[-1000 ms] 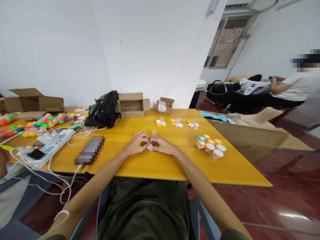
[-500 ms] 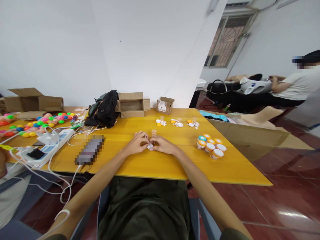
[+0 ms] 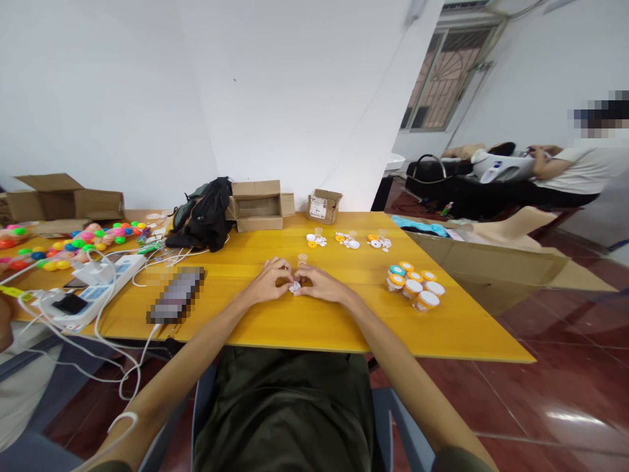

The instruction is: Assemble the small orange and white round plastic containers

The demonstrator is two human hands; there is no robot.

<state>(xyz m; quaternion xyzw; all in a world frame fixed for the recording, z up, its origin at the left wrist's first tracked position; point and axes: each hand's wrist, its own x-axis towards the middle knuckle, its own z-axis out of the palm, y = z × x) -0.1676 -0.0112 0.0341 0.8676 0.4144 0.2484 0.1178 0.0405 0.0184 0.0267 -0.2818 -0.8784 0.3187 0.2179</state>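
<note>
Between the fingertips of both hands, just above the yellow table [image 3: 314, 328], is a small white part [image 3: 295, 287], too small to name. My left hand [image 3: 270, 282] pinches it from the left side. From the right, my right hand [image 3: 318, 286] closes its thumb and fingers on the same piece. Right behind my fingers stands a small clear plastic cup [image 3: 302, 259], its lower part partly hidden by the right hand. Farther back lie three little groups of white and orange parts: one left [image 3: 316, 241], one middle [image 3: 348, 240] and one right [image 3: 379, 242].
Several clear jars with orange, white and teal lids [image 3: 414, 286] cluster at the right. On the left are a phone [image 3: 175, 295], a power strip [image 3: 98, 288] with loose cables, colourful balls [image 3: 73, 246] and a black backpack [image 3: 206, 216]. Cardboard boxes [image 3: 258, 206] line the wall. A person [image 3: 580, 167] sits far right.
Both hands stay in the same place, still pinching the small white part. The view has shifted very slightly; the person at the far right has moved a little.
</note>
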